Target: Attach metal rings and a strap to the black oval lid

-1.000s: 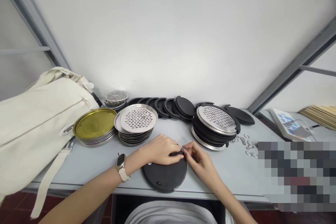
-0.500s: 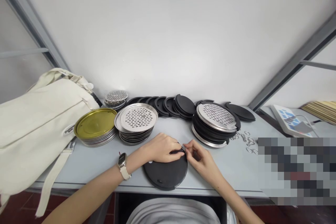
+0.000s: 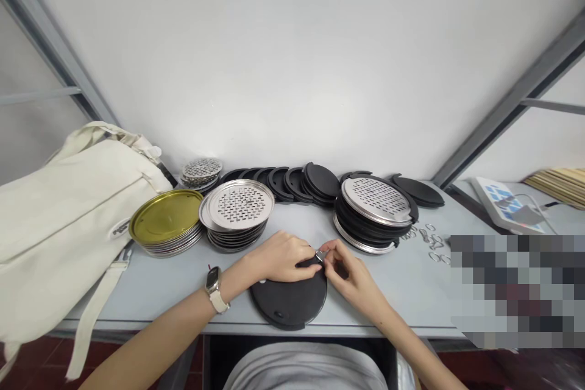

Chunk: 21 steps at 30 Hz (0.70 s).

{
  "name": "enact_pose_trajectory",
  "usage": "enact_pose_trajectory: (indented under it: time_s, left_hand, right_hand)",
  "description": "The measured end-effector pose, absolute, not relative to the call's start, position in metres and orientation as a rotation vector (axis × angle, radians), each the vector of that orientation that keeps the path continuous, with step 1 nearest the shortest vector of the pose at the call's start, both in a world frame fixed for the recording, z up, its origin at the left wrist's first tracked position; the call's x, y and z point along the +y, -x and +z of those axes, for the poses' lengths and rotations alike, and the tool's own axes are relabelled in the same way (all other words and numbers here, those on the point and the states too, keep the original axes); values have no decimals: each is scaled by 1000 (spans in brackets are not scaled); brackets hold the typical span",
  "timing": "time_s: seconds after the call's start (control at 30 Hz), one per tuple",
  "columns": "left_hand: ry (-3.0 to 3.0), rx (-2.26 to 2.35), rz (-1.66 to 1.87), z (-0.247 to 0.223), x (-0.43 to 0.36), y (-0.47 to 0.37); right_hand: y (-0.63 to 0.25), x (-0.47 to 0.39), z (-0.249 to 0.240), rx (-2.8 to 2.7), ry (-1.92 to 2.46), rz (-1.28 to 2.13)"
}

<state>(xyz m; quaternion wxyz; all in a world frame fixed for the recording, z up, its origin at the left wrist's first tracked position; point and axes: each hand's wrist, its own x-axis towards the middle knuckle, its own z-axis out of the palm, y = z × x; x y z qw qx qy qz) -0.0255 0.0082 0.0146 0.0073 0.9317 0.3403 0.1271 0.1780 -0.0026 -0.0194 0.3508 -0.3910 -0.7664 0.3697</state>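
Note:
A black round disc (image 3: pixel 292 301) lies at the table's front edge, with a small raised knob near its lower rim. My left hand (image 3: pixel 286 258) rests across its far part, fingers curled over the far right rim and gripping it. At that rim the thumb and forefinger of my right hand (image 3: pixel 345 268) pinch a small metal ring (image 3: pixel 320 255), close to the left fingertips. Whether the ring is hooked onto the disc is too small to make out.
Behind are a gold-lid stack (image 3: pixel 167 216), perforated metal discs (image 3: pixel 242 204), a row of black discs (image 3: pixel 278 183) and a mixed stack (image 3: pixel 377 213). Loose metal rings (image 3: pixel 434 244) lie to the right. A cream bag (image 3: pixel 68 225) leans at left, a white-and-blue box (image 3: pixel 503 204) at far right.
The small metal piece between my right fingertips shows more plainly now, after a slight turn of the right fingers. My left hand and the disc have hardly moved.

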Motion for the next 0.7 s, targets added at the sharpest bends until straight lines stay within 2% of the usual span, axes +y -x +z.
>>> enact_pose_trajectory:
  time_s: [0.7]
  left_hand:
    - [-2906, 1075, 391, 14, 9, 25]
  right_hand:
    - [-179, -1, -22, -1976, 996, 1067]
